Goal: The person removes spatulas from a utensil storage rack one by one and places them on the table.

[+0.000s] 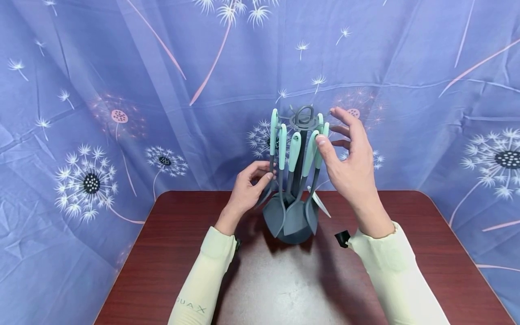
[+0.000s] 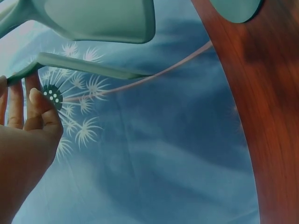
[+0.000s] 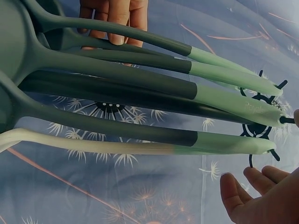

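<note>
A dark grey utensil stand point(image 1: 304, 121) with a ring on top stands on the table, hung all round with several kitchen tools with mint handles. My left hand point(image 1: 248, 187) is beside the leftmost one, its fingertips touching the dark shaft below the handle. In the left wrist view that tool, a turner point(image 2: 88, 65), shows edge-on, and the thumb lies apart from its shaft. At the stand's top right, my right hand point(image 1: 353, 164) has its fingers spread. Its thumb overlaps a mint handle point(image 1: 309, 153) in the head view; the fingertips are near the hooks point(image 3: 275, 156).
The stand's round base point(image 1: 295, 237) rests on the reddish-brown table point(image 1: 183, 253). A tool with a pale head point(image 1: 321, 203) hangs at the right side. Close behind is a blue cloth point(image 1: 227, 135) with dandelion prints. A black piece point(image 1: 343, 238) sits at the right cuff.
</note>
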Available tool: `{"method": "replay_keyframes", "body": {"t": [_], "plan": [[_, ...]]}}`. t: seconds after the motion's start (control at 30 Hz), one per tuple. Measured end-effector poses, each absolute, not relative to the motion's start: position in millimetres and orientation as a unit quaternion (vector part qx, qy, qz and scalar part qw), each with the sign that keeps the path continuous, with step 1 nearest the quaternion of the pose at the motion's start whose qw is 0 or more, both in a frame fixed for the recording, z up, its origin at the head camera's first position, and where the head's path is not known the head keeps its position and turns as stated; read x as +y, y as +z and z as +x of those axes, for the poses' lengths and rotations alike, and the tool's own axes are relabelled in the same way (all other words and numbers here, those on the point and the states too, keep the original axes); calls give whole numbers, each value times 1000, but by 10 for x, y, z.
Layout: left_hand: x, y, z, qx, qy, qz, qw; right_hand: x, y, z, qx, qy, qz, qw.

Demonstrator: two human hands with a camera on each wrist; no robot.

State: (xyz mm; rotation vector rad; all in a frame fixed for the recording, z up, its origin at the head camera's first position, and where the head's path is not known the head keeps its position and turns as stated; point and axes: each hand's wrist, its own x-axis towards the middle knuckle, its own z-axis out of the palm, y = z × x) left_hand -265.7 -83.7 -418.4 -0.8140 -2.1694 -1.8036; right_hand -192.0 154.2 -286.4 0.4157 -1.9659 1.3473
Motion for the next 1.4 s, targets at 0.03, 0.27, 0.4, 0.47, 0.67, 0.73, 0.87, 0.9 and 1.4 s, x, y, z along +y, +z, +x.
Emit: {"method": "replay_keyframes", "body": {"t": [0.03, 0.27, 0.4, 0.47, 0.67, 0.73, 0.87, 0.9, 1.4], "plan": [[-844, -4185, -2657, -735, -611, -276, 102, 1541, -2865, -1920, -760, 522, 161, 353], [-887, -4187, -2669, -733, -611, -277, 111, 1538, -2869, -1924, -759, 523, 161, 354], [-912, -4181, -2676, -726, -619, -277, 114, 1536, -2873, -1926, -757, 523, 165, 354], [-925, -4178, -2674, -726, -619, -275, 116, 1537, -2873, -1925, -756, 524, 168, 354], [-960, -4192, -2674, -733, -615, -265, 121, 1543, -2869, -1921, -755, 527, 169, 351], [-972, -4199, -2670, -734, -615, -263, 119, 1544, -2870, -1922, -755, 527, 169, 351], [-1000, -4211, -2655, -737, -614, -259, 117, 1541, -2875, -1929, -755, 527, 169, 352], [-1007, -4215, -2652, -738, -613, -258, 116, 1541, -2876, -1931, -755, 527, 169, 352], [-1085, -4273, -2637, -741, -611, -250, 125, 1544, -2878, -1930, -755, 531, 165, 349]]}}
